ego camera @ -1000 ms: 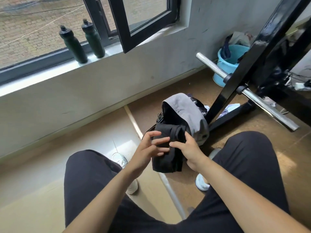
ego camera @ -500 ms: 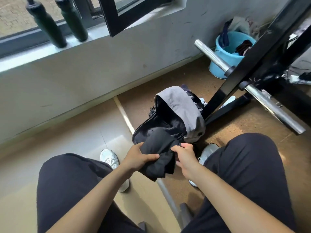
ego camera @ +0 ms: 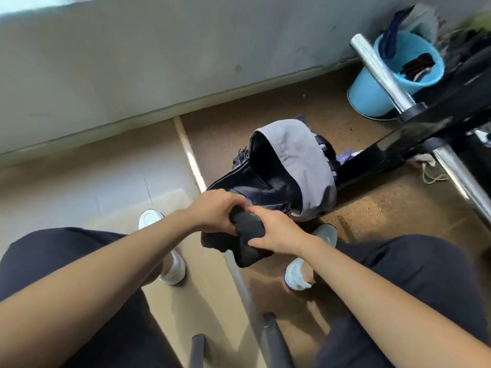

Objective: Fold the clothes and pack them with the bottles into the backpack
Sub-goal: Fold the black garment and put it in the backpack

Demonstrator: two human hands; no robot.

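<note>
- Squeezing the folded dark garment [ego camera: 249, 251] into a tighter roll is what has changed. A second ago it hung as a looser, flatter fold in front of the backpack [ego camera: 300, 166]. Now it is bunched thick between both hands.
- It sits at the near edge of the backpack, just short of the open mouth. Its far end is hidden under the knuckles, so I cannot tell whether it has crossed the rim.
- Both hands are clamped on it, side by side and touching. The left hand [ego camera: 215, 211] wraps the end closer to the backpack, and the right hand [ego camera: 276, 232] grips the middle with the thumb underneath.
- The backpack stands on the floor [ego camera: 385, 208] with its grey top flap thrown back and the dark lining open toward the person.
- The view has tipped down since then, so the two bottles that stood on the sill beyond the backpack are now out of sight.
- A blue bucket [ego camera: 364, 99] and a shiny metal bar [ego camera: 382, 73] lie beyond the backpack, well apart from it.
- My judgement: folding of this piece is finished and stuffing it in comes next. The bottles remain to be fetched.
</note>
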